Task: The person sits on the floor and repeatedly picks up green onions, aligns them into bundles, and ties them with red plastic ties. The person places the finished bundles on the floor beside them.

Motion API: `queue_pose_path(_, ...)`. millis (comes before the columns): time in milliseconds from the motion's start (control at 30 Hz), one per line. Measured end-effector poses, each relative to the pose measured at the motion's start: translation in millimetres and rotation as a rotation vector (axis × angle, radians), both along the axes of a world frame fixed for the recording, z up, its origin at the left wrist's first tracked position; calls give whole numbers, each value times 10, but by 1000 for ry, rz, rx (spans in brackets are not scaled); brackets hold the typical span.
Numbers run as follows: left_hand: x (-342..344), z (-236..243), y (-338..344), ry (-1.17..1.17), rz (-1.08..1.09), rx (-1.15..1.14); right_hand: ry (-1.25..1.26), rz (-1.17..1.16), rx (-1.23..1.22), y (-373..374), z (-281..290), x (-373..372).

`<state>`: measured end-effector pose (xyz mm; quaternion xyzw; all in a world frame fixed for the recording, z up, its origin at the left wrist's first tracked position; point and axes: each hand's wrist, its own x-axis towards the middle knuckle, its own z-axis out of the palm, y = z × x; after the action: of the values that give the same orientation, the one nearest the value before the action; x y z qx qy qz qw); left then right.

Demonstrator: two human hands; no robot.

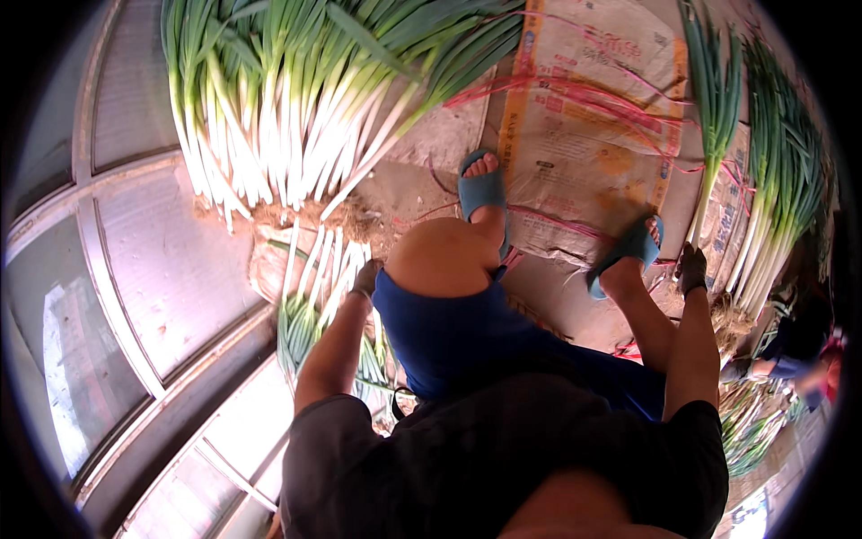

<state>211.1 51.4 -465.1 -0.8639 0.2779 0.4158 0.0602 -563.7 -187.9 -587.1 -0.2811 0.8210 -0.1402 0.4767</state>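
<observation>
Slimly gathered, the bunch of long green onions with deep-green leaves and pale, whitish shanks (705, 193) lies just outside the right edge of the flat tan printed sack with yellow-orange borders (566, 162). Its leaves fan toward the top, and the shanks narrow downward to the right hand in a dark glove (691, 269). Those fingers are drawn together around the white lower end, hiding the roots; each finger is too small to make out.

Beside it, farther right, lies a thicker row of green onions with brown roots (781, 162). Thin pinkish-red plastic ribbons (611, 108) cross the sack, and a blue-green slipper (639, 250) stands at its lower right corner. Well beyond the left edge spreads a large heap of green onions with bright white shanks (296, 108). Below its tangled roots, the dark-gloved left hand (366, 278) is next to a smaller green-and-white onion pile (301, 328); whether its fingers are spread or pinching, I cannot tell.
</observation>
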Motion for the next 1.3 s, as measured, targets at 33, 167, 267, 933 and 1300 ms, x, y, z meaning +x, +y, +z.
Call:
queue_pose_path(33,-156,-273,46,49,8,-12,104,11,8,14,-154,-554)
queue_pose_path(167,-389,-289,583,-36,64,-60,552,536,73,-101,-175,-485)
queue_pose_path(267,-338,-538,-114,-152,-88,-368,606,913,-137,-626,198,-1010)
queue_pose_path(933,574,514,-1572,-100,-468,-44,-38,823,-320,-306,2619,1767)
queue_pose_path(1300,-222,3266,-739,-209,-499,-368,-904,994,-501,669,3941,3653)
